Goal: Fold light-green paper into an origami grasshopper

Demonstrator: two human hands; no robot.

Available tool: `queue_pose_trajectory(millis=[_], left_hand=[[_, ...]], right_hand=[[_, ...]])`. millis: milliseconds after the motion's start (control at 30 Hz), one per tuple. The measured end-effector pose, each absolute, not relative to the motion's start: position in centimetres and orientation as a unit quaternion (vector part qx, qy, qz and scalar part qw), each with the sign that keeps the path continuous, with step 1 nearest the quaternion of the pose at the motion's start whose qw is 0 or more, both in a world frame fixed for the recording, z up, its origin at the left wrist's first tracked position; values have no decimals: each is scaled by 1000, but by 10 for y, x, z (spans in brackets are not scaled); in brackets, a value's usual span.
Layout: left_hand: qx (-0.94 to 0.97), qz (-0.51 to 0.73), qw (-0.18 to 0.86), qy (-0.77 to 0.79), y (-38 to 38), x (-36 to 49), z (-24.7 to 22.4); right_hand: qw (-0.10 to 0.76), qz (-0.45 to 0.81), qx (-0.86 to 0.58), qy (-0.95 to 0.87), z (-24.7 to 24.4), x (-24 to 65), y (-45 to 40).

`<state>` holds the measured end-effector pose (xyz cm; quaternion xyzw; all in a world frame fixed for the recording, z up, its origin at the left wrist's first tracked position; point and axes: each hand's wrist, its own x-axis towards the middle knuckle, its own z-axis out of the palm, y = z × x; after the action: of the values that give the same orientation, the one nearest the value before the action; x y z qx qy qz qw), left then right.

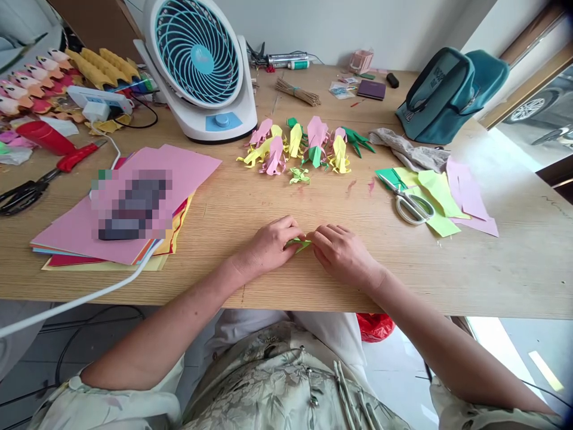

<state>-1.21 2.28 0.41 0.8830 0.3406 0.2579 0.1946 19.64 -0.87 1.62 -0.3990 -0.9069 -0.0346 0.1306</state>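
Note:
Near the front edge of the wooden table, a small piece of yellow-green paper (pixel 302 245) lies between my two hands. My left hand (pixel 276 242) pinches its left side with curled fingers. From the other side my right hand (pixel 339 251) closes its fingertips on the same paper. Most of the paper is hidden by the fingers, so its folded shape does not show. Beyond the hands stand several folded paper figures (pixel 317 131) in pink, yellow and green. A small light green figure (pixel 299 175) sits closest to my hands.
White-handled scissors (pixel 414 209) rest on coloured paper pieces (pixel 441 191) at right. A stack of coloured sheets (pixel 67 233) with a blurred-out object on top lies left, near a white cable (pixel 111 289). Behind are a fan (pixel 219 119), a teal bag (pixel 441 98) and a grey cloth (pixel 407 149).

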Motion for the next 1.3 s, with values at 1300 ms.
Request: queue_pose_trajectory(millis=[1300], left_hand=[[941,126,41,313,2,-29,6]], right_hand=[[81,-10,-480,-874,12,194,-29]])
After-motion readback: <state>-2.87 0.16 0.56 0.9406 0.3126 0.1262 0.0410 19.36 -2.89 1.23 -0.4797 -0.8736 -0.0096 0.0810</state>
